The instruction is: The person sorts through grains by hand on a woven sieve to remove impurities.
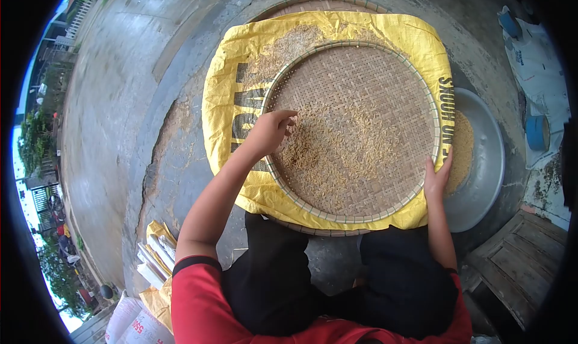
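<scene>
The right hand (436,178) spreads against the woven bamboo tray (349,73), apparently to steady it, while the left hand (267,133) curls over unhusked rice (368,140), any pinch impossible to tell.

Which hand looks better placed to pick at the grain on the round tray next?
Probably the left hand: it is at the grain, over the round tray, fingers bent. The right hand is at the opposite rim, farther from the grain.

Yellow sack (224,109), black lettering; tan woven tray (355,73); red sleeves (201,296)
</scene>
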Demonstrator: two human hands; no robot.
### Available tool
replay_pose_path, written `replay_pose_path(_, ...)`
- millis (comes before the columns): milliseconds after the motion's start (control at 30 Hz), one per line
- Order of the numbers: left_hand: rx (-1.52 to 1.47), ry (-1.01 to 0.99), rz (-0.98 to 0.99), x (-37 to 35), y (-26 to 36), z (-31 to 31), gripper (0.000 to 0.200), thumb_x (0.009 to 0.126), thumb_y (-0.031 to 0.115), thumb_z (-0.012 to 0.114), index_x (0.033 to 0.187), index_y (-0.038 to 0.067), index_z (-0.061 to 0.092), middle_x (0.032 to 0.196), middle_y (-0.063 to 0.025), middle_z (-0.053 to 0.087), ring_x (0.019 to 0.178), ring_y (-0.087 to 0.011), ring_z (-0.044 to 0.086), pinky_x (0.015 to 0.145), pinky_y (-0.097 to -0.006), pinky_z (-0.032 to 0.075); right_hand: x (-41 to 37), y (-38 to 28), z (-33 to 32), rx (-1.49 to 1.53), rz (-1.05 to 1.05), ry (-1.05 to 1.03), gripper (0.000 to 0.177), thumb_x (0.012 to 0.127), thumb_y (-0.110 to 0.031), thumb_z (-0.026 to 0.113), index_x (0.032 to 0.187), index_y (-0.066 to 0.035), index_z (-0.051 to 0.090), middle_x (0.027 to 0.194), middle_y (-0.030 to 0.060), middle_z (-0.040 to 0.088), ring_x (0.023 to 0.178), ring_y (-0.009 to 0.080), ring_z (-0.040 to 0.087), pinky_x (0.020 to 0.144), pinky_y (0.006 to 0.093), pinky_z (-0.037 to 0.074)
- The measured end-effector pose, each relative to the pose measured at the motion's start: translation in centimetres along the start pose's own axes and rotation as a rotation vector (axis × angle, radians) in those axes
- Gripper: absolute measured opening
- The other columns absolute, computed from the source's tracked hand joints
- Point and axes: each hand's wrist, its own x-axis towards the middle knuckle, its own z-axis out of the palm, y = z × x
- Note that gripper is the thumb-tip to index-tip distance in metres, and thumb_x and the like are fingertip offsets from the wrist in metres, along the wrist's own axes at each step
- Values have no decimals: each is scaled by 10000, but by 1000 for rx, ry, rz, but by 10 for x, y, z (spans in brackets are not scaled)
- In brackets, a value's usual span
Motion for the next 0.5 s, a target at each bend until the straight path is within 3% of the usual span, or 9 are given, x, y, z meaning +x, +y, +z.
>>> replay_pose_path(100, -38, -17, -143, -1, 6, -6, 243, 885, 49, 500, 1105, 12, 596, 900, -156, 660, 773, -227, 662, 700, -326, 508, -1, -7, -1, 16, 2, -3, 740, 829, -182, 614, 1428, -59, 199, 1402, 237, 316, 1268, 371, 369, 1039, 406, 307)
replay_pose_path(267, 322, 27, 65, -1, -12, -7, 167, 826, 89, 575, 967, 17, 629, 895, -166, 642, 815, -334, 623, 737, -394, 493, -1, -6, -1, 15, -18, 0, 731, 832, -168, 607, 1429, -63, 198, 1403, 238, 312, 1270, 376, 363, 1042, 411, 304)
replay_pose_path(500, 629, -227, 59, -18, -7, -7, 218, 717, 98, 666, 927, 67, 617, 945, -109, 602, 940, -293, 587, 790, -403, 483, 0, 0, 1, 63, -38, 7, 712, 837, -143, 603, 1423, -59, 208, 1403, 244, 306, 1271, 377, 357, 1044, 410, 298)
